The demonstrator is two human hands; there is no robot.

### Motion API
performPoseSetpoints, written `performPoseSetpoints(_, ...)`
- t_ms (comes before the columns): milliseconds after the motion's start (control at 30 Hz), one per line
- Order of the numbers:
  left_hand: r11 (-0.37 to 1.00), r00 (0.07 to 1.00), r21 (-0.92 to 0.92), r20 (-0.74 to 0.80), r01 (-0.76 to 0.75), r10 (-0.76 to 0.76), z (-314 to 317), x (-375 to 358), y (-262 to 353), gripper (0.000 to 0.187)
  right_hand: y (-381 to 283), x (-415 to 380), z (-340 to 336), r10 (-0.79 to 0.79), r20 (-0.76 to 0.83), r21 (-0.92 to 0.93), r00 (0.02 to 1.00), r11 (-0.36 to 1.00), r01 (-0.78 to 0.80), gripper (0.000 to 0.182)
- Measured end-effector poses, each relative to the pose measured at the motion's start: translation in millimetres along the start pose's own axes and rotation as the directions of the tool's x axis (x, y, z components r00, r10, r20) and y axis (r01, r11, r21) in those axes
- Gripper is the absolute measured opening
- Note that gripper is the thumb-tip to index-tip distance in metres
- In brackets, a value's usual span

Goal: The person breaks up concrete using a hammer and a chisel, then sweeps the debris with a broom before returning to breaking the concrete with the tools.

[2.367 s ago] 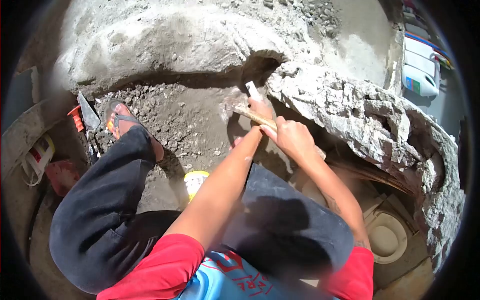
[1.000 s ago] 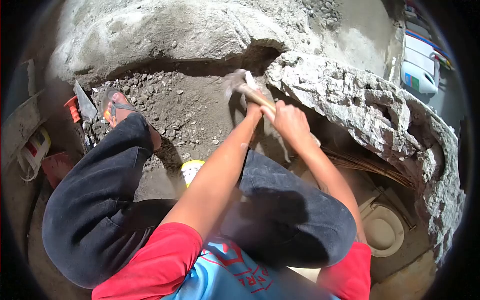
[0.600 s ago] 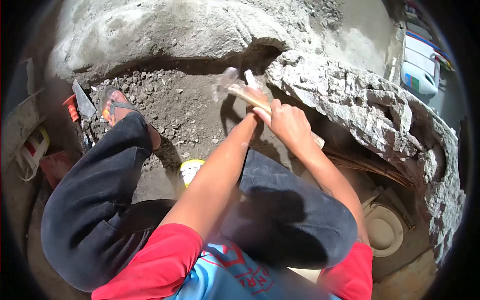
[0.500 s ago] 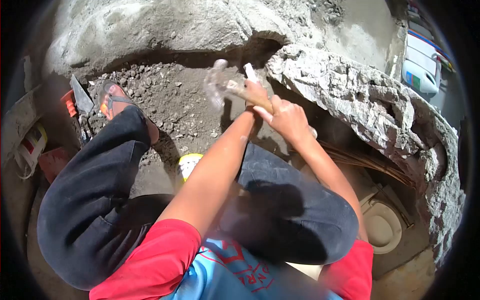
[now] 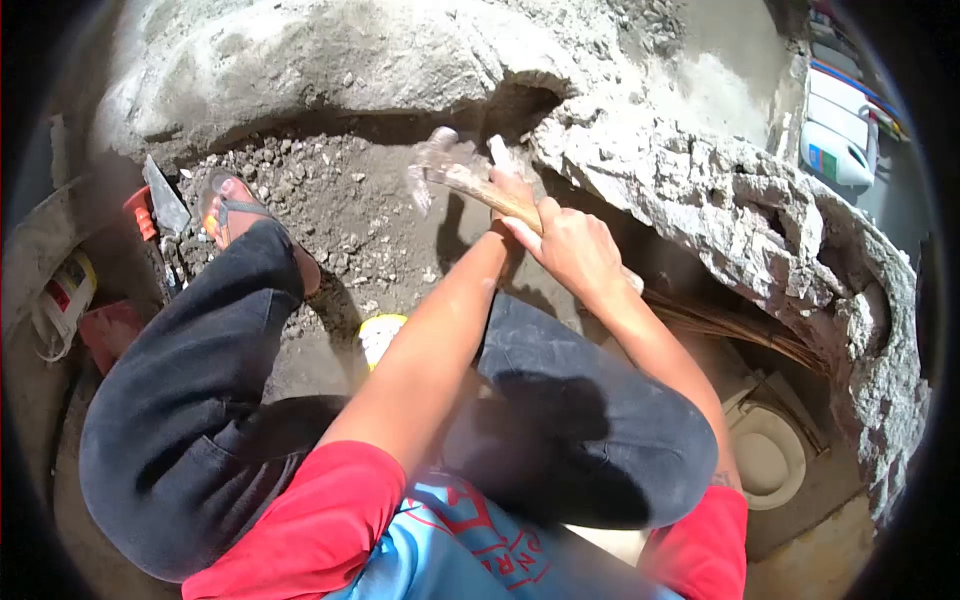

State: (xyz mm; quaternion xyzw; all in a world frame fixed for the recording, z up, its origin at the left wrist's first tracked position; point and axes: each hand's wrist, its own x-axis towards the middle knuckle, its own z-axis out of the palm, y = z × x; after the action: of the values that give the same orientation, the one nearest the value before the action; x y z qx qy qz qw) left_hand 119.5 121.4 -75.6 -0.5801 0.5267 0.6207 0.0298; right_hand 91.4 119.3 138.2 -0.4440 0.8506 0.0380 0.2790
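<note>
My right hand [image 5: 578, 245] is closed round the wooden handle of a hammer [image 5: 490, 195]. The metal hammer head, slightly blurred, is up and to the left, above the dirt. Partly hidden behind the handle, my left hand [image 5: 513, 186] is closed on a chisel-like bar [image 5: 498, 150], whose pale end sticks out beyond the fingers. The rest of the bar is hidden. Close by, on the right, runs a rough, broken whitish wall edge [image 5: 680, 180].
Loose rubble [image 5: 340, 190] covers the ground by my sandalled foot [image 5: 237, 210]. A trowel [image 5: 165, 195] with an orange handle lies at left. A yellow-rimmed container [image 5: 380, 335] stands below my left forearm. Thin rods [image 5: 740, 330] and a round beige lid-like object [image 5: 768, 455] are at right; white jugs [image 5: 838, 150] stand beyond the wall.
The hammer has shifted slightly, its handle now a little lower and left, and its head looks less blurred. My left hand stays in nearly the same place.
</note>
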Motion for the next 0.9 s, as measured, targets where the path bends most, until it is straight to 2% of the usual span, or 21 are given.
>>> performPoseSetpoints(100, 1.0, 1.0, -0.005, 0.024, -0.018, 0.018, 0.4, 5.1, -0.9, 0.019, 12.7, 1.9, 15.7, 0.023, 0.002, -0.028, 1.0, 0.999, -0.023, 0.056)
performPoseSetpoints(133, 1.0, 0.999, -0.014, 0.035, -0.026, 0.026, 2.8, 7.3, -2.5, 0.019, 18.2, 8.5, 18.6, 0.15, 0.056, -0.048, 0.987, 0.988, -0.147, 0.056)
performPoseSetpoints(167, 0.999, 0.998, -0.026, 0.05, -0.033, 0.034, 1.2, 7.3, -1.8, 0.02, 22.3, 18.0, 16.4, 0.132, 0.078, -0.035, 0.988, 0.991, -0.129, 0.057)
performPoseSetpoints(233, 0.998, 0.998, 0.015, 0.009, -0.066, 0.066, 2.2, 9.7, 1.8, 0.022, 19.1, 8.6, 16.5, 0.069, 0.012, -0.06, 0.998, 0.996, -0.068, 0.057)
performPoseSetpoints(267, 0.996, 0.997, 0.035, -0.015, -0.08, 0.08, -3.2, 9.3, 5.3, 0.023, 12.0, 2.8, 8.4, 0.097, 0.046, -0.058, 0.994, 0.994, -0.095, 0.054)
performPoseSetpoints(333, 0.987, 0.991, 0.097, 0.059, -0.128, 0.122, -15.6, 13.9, 4.5, 0.029, 3.1, -17.3, 2.5, 0.097, 0.05, -0.048, 0.994, 0.994, -0.094, 0.053)
performPoseSetpoints(367, 0.995, 0.996, -0.1, 0.089, -0.014, 0.023, -17.9, 20.8, 0.9, 0.034, 0.9, -22.9, 0.5, 0.09, 0.035, -0.042, 0.995, 0.995, -0.089, 0.052)
performPoseSetpoints(433, 0.99, 0.994, -0.094, -0.035, -0.105, 0.102, -18.4, 28.5, -12.5, 0.035, 0.1, -27.4, 2.9, 0.113, 0.033, 0.013, 0.993, 0.994, -0.113, 0.052)
performPoseSetpoints(500, 0.985, 0.992, -0.13, -0.055, -0.117, 0.11, -22.1, 26.8, -15.6, 0.036, -0.5, -32.4, 10.3, 0.13, 0.015, 0.052, 0.991, 0.99, -0.13, 0.052)
performPoseSetpoints(567, 0.973, 0.973, 0.088, -0.067, -0.214, 0.22, -24.8, 25.8, -10.7, 0.032, 3.0, -28.8, 14.7, 0.129, 0.004, 0.074, 0.992, 0.989, -0.129, 0.053)
performPoseSetpoints(600, 0.984, 0.987, 0.094, -0.043, -0.152, 0.157, -24.4, 23.4, -5.0, 0.029, 3.9, -25.9, 15.0, 0.142, -0.006, 0.089, 0.99, 0.986, -0.141, 0.053)
performPoseSetpoints(633, 0.957, 0.972, 0.189, -0.043, -0.219, 0.23, -26.6, 17.9, -3.3, 0.03, 4.3, -25.0, 15.4, 0.158, -0.011, 0.107, 0.987, 0.982, -0.156, 0.053)
performPoseSetpoints(733, 0.957, 0.956, 0.145, -0.114, -0.253, 0.27, -18.2, 19.7, -6.6, 0.031, 8.1, -15.4, 14.5, 0.168, -0.041, 0.125, 0.985, 0.979, -0.161, 0.052)
performPoseSetpoints(800, 0.852, 0.919, 0.361, 0.043, -0.38, 0.392, -15.5, 24.8, -19.3, 0.029, 15.6, -8.5, 21.8, 0.154, -0.049, 0.123, 0.987, 0.982, -0.147, 0.053)
performPoseSetpoints(833, 0.901, 0.936, 0.293, -0.047, -0.32, 0.348, -8.8, 23.6, -23.7, 0.026, 20.3, -3.9, 26.5, 0.14, -0.062, 0.12, 0.988, 0.984, -0.131, 0.053)
performPoseSetpoints(867, 0.969, 0.972, 0.069, 0.044, -0.236, 0.233, -13.3, 19.2, -22.7, 0.025, 24.8, 2.7, 27.6, 0.169, -0.022, 0.101, 0.985, 0.981, -0.166, 0.054)
performPoseSetpoints(900, 0.982, 0.978, -0.149, 0.155, -0.115, 0.138, -19.1, 16.9, -19.4, 0.025, 29.3, 9.3, 26.8, 0.221, 0.041, 0.059, 0.974, 0.973, -0.223, 0.056)
